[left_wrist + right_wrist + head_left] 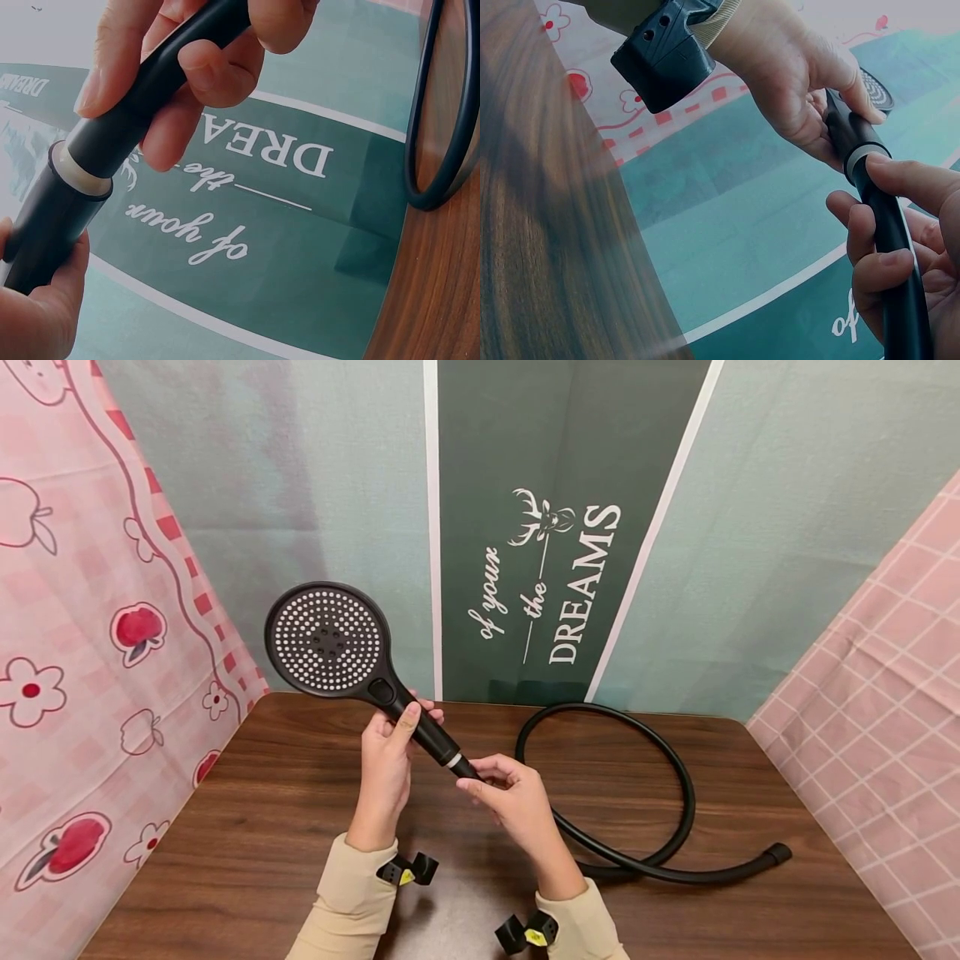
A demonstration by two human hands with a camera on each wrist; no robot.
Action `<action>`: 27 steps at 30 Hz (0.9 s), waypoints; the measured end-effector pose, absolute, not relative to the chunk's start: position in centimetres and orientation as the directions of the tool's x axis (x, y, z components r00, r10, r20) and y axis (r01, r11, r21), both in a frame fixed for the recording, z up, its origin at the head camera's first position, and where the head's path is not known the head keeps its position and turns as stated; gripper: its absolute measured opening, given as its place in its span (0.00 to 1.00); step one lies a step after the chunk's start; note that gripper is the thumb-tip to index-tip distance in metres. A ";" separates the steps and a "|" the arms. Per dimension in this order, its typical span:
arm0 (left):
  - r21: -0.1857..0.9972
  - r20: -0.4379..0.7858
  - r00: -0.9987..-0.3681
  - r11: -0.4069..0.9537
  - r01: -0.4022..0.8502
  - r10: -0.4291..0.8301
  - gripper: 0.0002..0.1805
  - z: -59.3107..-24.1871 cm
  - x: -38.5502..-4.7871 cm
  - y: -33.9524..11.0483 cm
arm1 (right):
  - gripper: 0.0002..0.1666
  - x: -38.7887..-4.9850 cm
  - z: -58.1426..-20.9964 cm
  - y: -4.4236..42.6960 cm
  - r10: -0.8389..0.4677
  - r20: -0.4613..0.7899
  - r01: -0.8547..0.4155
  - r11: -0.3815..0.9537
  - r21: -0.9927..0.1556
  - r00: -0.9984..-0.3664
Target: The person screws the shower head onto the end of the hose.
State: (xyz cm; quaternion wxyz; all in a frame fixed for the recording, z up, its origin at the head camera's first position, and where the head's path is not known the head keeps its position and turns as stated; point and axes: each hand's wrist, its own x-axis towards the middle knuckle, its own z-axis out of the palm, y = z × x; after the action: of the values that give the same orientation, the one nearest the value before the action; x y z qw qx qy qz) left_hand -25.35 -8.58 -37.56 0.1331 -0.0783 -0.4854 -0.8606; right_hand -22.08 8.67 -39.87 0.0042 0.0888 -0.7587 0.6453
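Some of the black hose [691,802] is hidden behind the right hand [517,795].

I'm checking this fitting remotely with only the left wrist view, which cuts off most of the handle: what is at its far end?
Observer: A round spray face dotted with white, turned toward the head camera.
Operator: Is there a button on that handle?
Observer: Yes, a dark one, between the spray face and the thumb of the left hand.
Operator: And the loose end of the hose, which I can't see?
Observer: The head view shows it past the loop, toward the right side of the table, ending in a black cuff.
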 end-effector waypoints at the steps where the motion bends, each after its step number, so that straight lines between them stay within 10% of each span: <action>1: 0.815 0.263 -0.953 -0.494 0.304 -0.153 0.13 -37.5 -25.3 -8.6 | 0.13 -22.1 -39.9 8.7 -0.129 0.121 -0.140 0.150 -0.979 -0.984; 27: 0.814 0.245 -0.957 -0.505 0.289 -0.153 0.15 -37.4 -25.3 -8.5 | 0.19 -22.3 -40.0 8.6 -0.124 0.091 -0.106 0.120 -0.987 -0.988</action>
State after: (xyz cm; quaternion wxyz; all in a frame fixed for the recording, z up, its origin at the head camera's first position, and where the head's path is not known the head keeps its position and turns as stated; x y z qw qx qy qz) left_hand -25.34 -8.46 -37.38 0.1278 -0.0705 -0.4810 -0.8645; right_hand -22.33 8.64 -40.02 -0.0071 0.0768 -0.7484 0.6588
